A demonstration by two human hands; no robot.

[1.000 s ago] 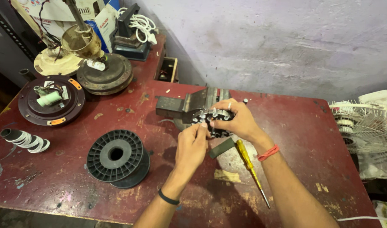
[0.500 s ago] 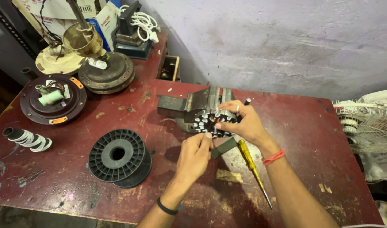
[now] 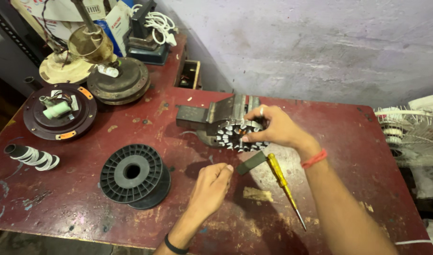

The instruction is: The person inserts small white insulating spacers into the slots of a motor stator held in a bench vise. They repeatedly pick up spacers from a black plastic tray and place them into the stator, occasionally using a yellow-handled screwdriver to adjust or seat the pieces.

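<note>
In the middle of the frame I see my right hand point(image 3: 277, 128) resting on a slotted motor stator point(image 3: 235, 137), fingers curled over its toothed rim and pinching at one of the slots. The stator sits just below and touching a grey bench vise point(image 3: 212, 115) on the red worktable point(image 3: 358, 141), slightly above centre. My left hand point(image 3: 211, 185) is lower, just below centre, apart from the stator, thumb and forefinger pressed together; whether they pinch a fine wire I cannot tell.

Just beside the stator, to the lower right, a yellow-handled screwdriver point(image 3: 283, 182) lies flat, tip pointing toward the bottom edge, with a small dark flat strip point(image 3: 251, 163) touching its handle end. A scrap of tan paper point(image 3: 257, 194) lies near it.

Left of centre, an empty black plastic wire spool point(image 3: 134, 175) lies on its flange, its core hole open and holding nothing. At the far left edge lies a roll of striped sleeving point(image 3: 32, 156). In the upper left a dark round motor cover point(image 3: 59, 113) holds a pale green capacitor point(image 3: 56, 110) and some wiring; beside it stands a rusty motor housing point(image 3: 119, 85). A small open dark box point(image 3: 190, 75) sits at the table's back edge; its contents are too dim to tell. A white fan guard point(image 3: 410, 134) shows at the right edge.
</note>
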